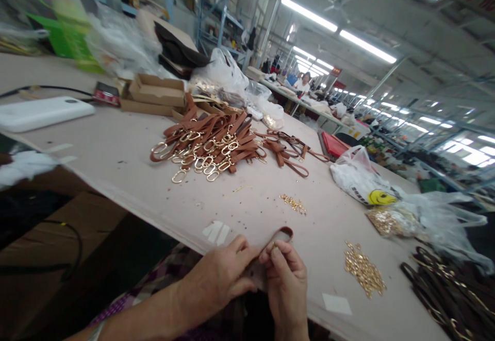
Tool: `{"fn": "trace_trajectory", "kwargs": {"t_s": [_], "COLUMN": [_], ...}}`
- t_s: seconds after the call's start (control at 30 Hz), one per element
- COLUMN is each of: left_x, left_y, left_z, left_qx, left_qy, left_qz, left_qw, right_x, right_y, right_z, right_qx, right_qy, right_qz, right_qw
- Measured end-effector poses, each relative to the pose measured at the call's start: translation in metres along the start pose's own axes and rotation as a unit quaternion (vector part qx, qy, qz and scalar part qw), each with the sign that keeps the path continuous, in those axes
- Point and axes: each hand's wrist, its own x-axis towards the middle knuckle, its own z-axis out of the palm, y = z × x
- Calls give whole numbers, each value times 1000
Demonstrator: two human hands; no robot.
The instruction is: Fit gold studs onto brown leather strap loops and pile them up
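Note:
A brown leather strap (285, 231), bent into a loop, is held between my two hands near the table's front edge. My left hand (226, 269) is closed on the strap from the left, its fingers pointing right. My right hand (285, 274) pinches at the loop, with a tiny gold-coloured metal piece (274, 245) at the thumb and fingertip. My fingers partly hide the strap. Beyond my hands lies a small scatter of gold metal pieces (294, 204). A larger heap of gold metal pieces (364, 270) lies to the right.
A pile of brown straps with gold clasps (211, 142) covers the table's middle. Cardboard boxes (157, 94) and a white power bank (46, 113) stand left. Plastic bags (361, 176) and dark straps (444, 289) lie right. A person (303, 83) is far behind.

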Motion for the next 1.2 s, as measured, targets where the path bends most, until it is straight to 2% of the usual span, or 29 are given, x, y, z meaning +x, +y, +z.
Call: {"fn": "trace_trajectory", "kwargs": {"t_s": [0.13,0.23,0.33,0.4,0.43,0.47,0.53,0.6,0.63,0.67,0.7,0.77,0.97,1.1,1.2], "left_x": [-4,-6,-8,-7,-7,-6,-4,-3,-3,-4,-6,-9,-14,-12,-12], "left_y": [-3,-7,-8,-7,-5,-4,0,4,6,9,11,17,25,25,26], "left_z": [3,2,-2,-7,-9,-11,-14,-14,-14,-13,-12,-11,-10,-7,-5], "left_qx": [72,65,-30,-169,-263,-365,-558,-695,-737,-764,-780,-786,-741,-713,-702], "left_qy": [-13,21,89,88,68,44,2,-19,-32,-49,-63,-71,-76,-86,-91], "left_qz": [18,11,-17,-76,-129,-188,-282,-315,-318,-319,-318,-315,-288,-286,-284], "left_qw": [997,998,995,979,954,911,780,646,596,558,535,528,602,634,647], "right_x": [-4,-12,-20,-26,-28,-30,-35,-38,-39,-39,-39,-39,-40,-43,-44], "right_y": [-3,-5,-5,-3,-1,1,4,6,6,6,5,3,-5,-2,1], "right_z": [-2,-4,-7,-8,-8,-8,-7,-4,-3,-2,0,2,4,3,1], "right_qx": [-6,-30,-48,-53,-56,-62,-84,-112,-127,-141,-153,-168,-183,-179,-180], "right_qy": [2,16,28,41,45,44,27,6,-2,-7,-10,-12,-25,-33,-31], "right_qz": [-6,-10,-6,8,13,16,12,8,7,6,5,3,22,29,28], "right_qw": [1000,999,998,998,997,997,996,994,992,990,988,986,982,983,983]}}
